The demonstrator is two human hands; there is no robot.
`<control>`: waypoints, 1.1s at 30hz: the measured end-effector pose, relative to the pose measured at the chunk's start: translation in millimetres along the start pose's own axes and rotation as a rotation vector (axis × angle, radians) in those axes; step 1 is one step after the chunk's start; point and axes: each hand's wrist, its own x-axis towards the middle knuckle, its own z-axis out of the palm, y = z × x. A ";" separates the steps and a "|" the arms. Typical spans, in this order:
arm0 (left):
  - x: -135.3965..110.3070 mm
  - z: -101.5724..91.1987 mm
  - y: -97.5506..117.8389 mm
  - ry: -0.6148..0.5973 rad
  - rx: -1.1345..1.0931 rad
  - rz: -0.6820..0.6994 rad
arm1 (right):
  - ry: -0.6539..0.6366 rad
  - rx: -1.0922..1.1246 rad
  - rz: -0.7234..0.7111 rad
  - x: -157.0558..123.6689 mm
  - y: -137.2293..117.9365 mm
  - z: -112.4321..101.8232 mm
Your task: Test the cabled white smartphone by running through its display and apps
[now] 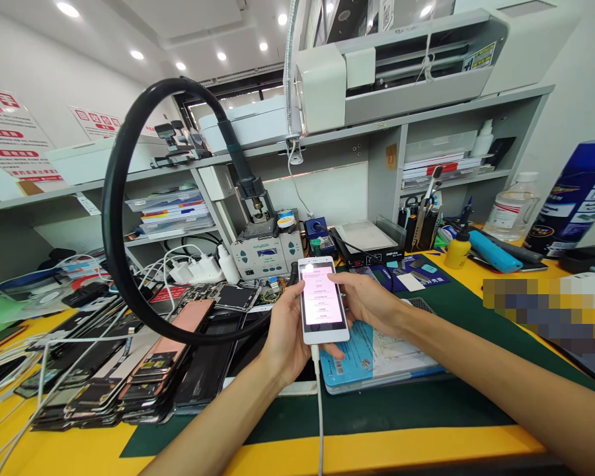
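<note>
A white smartphone (323, 297) is held up between both hands, its lit screen showing a pinkish page with lines of text too small to read. My left hand (286, 330) wraps round its left edge, the thumb along the side. On the right edge, my right hand (361, 301) grips it too, thumb at the upper right of the screen and fingers partly hidden behind. A white charging cable (319, 403) is plugged into the phone's bottom end and runs down toward me. Under the hands lies a blue-and-white packaged booklet (377, 360) on the green mat (406, 416).
Stacks of phone parts (151, 377) crowd the left side. A thick black hose (110, 198) loops over them from a grey hot-air station (265, 256). Behind stand a flat heating plate (367, 238) and shelves. To the right are a yellow bottle (457, 251) and a clear jug (513, 208).
</note>
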 end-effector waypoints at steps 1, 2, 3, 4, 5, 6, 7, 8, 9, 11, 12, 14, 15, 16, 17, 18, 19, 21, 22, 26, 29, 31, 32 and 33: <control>-0.2 -0.1 -0.1 -0.003 0.003 0.002 | -0.001 -0.001 -0.002 0.3 0.5 -0.5; -0.3 -0.2 -0.2 -0.003 0.005 0.002 | -0.006 -0.001 -0.004 0.6 1.0 -0.9; -0.3 -0.4 -0.3 -0.001 0.008 0.003 | -0.012 0.000 -0.007 0.7 1.5 -1.4; -0.3 -0.6 -0.4 0.001 0.009 0.002 | -0.020 0.002 -0.010 0.7 1.9 -1.6; -0.1 -0.8 -0.4 0.001 0.009 0.000 | -0.030 0.003 -0.014 0.6 2.0 -1.7; 0.2 -1.0 -0.5 0.000 0.007 -0.001 | -0.037 0.004 -0.016 0.4 2.0 -1.6; 0.5 -1.1 -0.5 -0.003 0.003 -0.004 | -0.041 0.004 -0.017 0.2 1.7 -1.2; 0.8 -1.1 -0.5 -0.006 -0.002 -0.004 | -0.039 0.004 -0.016 0.0 1.4 -0.8; 1.1 -1.0 -0.4 -0.007 -0.005 -0.005 | -0.031 0.006 -0.014 -0.2 0.9 -0.2; 1.3 -0.5 -0.4 0.001 -0.009 -0.007 | -0.010 0.010 -0.010 -0.3 0.3 0.5; 1.2 -0.2 -0.5 0.003 -0.010 -0.009 | -0.004 0.012 -0.010 -0.1 0.2 0.6; 0.7 -0.2 -0.8 0.005 -0.015 -0.013 | -0.008 0.011 -0.015 0.4 0.7 0.0; 0.4 -0.5 -1.0 0.004 -0.016 -0.013 | -0.016 0.010 -0.020 0.8 1.2 -0.6; 0.2 -0.9 -1.2 0.003 -0.017 -0.013 | -0.026 0.011 -0.026 1.2 1.8 -1.3; 0.1 -1.4 -1.4 0.003 -0.017 -0.012 | -0.033 0.013 -0.032 1.5 2.5 -2.0; 0.2 -2.0 -1.5 0.004 -0.016 -0.010 | -0.037 0.016 -0.038 1.7 3.0 -2.7; 0.3 -2.5 -1.5 0.002 -0.014 -0.010 | -0.038 0.020 -0.043 1.7 3.4 -3.2; 0.8 -3.0 -1.1 0.001 -0.014 -0.009 | -0.036 0.022 -0.053 1.5 3.6 -3.8; 1.0 -2.9 -0.8 0.003 -0.015 -0.010 | -0.043 0.018 -0.057 1.2 3.4 -3.9; 0.6 -0.3 0.4 0.038 -0.010 -0.018 | -0.121 -0.025 -0.072 0.1 1.6 -5.1; -0.5 1.4 0.8 0.053 0.016 -0.028 | -0.170 -0.030 -0.065 -0.3 0.8 -8.1; -0.6 1.2 0.8 0.059 0.031 -0.036 | -0.198 -0.040 -0.062 -0.9 0.4 -10.2; -0.4 0.6 0.7 0.061 0.035 -0.039 | -0.209 -0.055 -0.065 -1.3 0.0 -11.1; -0.2 -0.1 0.7 0.063 0.035 -0.039 | -0.221 -0.074 -0.070 -1.9 -0.5 -11.6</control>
